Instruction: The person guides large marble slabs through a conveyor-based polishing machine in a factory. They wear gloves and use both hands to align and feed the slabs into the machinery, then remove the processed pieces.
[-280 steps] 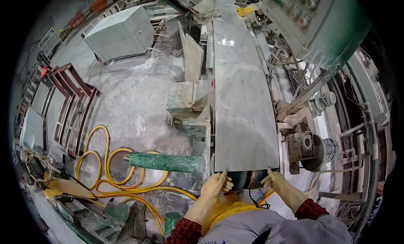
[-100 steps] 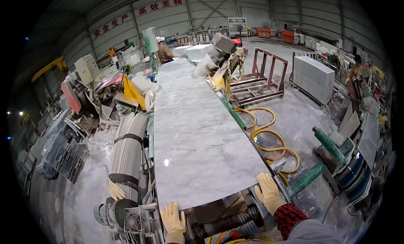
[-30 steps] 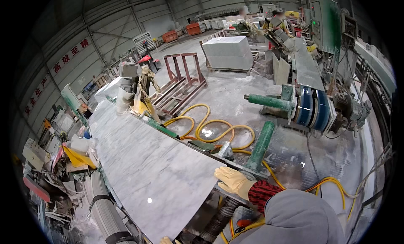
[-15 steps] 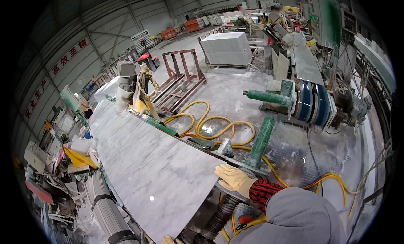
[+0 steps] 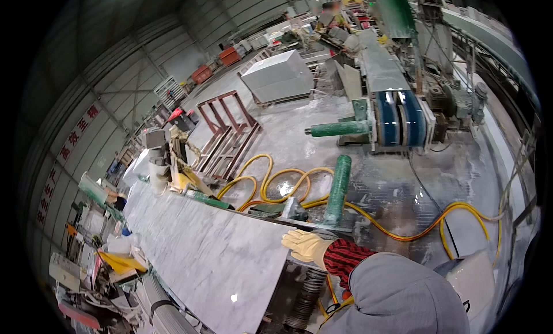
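Note:
A pale marble slab (image 5: 201, 247) with grey veins lies flat, stretching from the lower middle toward the far left. My right hand (image 5: 308, 246), in a cream work glove with a red-and-black cuff, rests at the slab's near right corner. Its fingers are extended and lie flat against the edge, gripping nothing. Below that corner stands a dark ribbed column (image 5: 306, 291). Just beyond the hand rises a green cylindrical post (image 5: 338, 187). The fingers of my left hand do not show.
Yellow hose (image 5: 391, 237) coils across the wet floor. Beyond it stand a reddish metal rack (image 5: 227, 139) and a pale stone block stack (image 5: 279, 78). A machine with blue rollers (image 5: 400, 120) is at right. Bundled grey strips (image 5: 158, 305) lie left of the slab.
The view has turned and tilted, so the surroundings appear shifted left. My right hand stays at the slab's corner. The left glove's fingertips, earlier at the lower edge, have dropped out of sight.

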### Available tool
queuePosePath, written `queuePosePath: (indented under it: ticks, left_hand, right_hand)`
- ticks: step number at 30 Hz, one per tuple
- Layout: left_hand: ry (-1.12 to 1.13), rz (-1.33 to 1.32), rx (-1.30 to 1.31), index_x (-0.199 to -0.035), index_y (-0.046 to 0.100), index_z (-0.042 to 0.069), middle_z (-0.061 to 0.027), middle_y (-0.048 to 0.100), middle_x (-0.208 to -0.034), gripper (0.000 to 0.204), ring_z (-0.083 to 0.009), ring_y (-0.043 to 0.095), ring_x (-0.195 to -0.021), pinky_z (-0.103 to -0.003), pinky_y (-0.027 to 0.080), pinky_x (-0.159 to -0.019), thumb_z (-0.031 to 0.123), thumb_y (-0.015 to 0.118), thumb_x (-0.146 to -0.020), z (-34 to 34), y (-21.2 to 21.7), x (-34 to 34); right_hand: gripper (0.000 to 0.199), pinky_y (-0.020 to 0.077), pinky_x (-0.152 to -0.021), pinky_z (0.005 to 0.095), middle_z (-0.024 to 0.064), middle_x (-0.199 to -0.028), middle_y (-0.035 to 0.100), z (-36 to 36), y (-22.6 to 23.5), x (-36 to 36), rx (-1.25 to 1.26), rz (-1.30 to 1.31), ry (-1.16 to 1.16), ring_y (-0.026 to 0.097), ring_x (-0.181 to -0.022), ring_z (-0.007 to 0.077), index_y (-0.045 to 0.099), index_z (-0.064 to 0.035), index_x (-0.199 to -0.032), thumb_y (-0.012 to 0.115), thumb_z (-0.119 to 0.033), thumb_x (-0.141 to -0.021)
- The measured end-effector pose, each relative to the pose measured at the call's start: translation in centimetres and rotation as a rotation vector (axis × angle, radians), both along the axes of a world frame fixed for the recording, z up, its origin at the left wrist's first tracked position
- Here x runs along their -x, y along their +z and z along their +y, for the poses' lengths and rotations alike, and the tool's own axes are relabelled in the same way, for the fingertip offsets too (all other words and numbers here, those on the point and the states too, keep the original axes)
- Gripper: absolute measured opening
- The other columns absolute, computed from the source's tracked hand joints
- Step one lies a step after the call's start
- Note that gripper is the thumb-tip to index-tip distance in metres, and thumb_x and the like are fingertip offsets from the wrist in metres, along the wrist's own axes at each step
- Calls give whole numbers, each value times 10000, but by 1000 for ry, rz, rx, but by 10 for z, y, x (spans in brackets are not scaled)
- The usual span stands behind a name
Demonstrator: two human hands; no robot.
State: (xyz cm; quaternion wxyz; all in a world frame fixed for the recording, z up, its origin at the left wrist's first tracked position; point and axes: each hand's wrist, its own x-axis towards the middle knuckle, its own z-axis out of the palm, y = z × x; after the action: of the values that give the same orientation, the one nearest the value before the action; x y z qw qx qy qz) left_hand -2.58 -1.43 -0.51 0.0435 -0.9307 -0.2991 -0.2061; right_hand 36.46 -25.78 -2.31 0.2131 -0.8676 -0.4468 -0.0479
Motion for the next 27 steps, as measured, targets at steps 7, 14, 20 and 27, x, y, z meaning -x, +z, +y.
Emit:
queuePosePath:
  ticks: [7, 14, 20, 27]
  left_hand:
    - [-34, -6, -42, -1414, 657, -47, -302, 660, -1413, 517, -465, 591, -1343, -588, 395, -1180, 349, 576, -1091, 3, -20, 6]
    - [10, -45, -138, -1464, 625, -33, -295, 642, -1452, 532, -448, 562, -1397, -586, 386, -1199, 352, 536, -1108, 26, -69, 33]
    - [-34, 62, -12, -1470, 616, -35, -299, 621, -1472, 552, -452, 540, -1414, -584, 371, -1211, 368, 554, -1097, 5, -22, 14]
    - [-57, 200, 107, -1478, 605, -37, -304, 596, -1496, 579, -457, 515, -1433, -582, 354, -1225, 386, 575, -1084, -44, 26, -26]
  right_hand:
    - [596, 293, -1311, 471, 171, -1643, 492, -38, -27, 51, 6, -56, -101, 426, -1546, 345, 500, -59, -1568, 601, -310, -1037]
    - [576, 261, -1331, 467, 162, -1670, 475, -50, -22, 70, -1, -41, -141, 414, -1563, 354, 509, -84, -1577, 588, -310, -1054]
    - [545, 293, -1310, 479, 178, -1623, 520, -48, -29, 73, -64, -45, -165, 461, -1518, 369, 541, -61, -1529, 604, -289, -1038]
    - [560, 373, -1245, 509, 215, -1522, 585, -58, -33, 65, -249, -114, -89, 523, -1436, 409, 591, -29, -1458, 689, -276, -965]
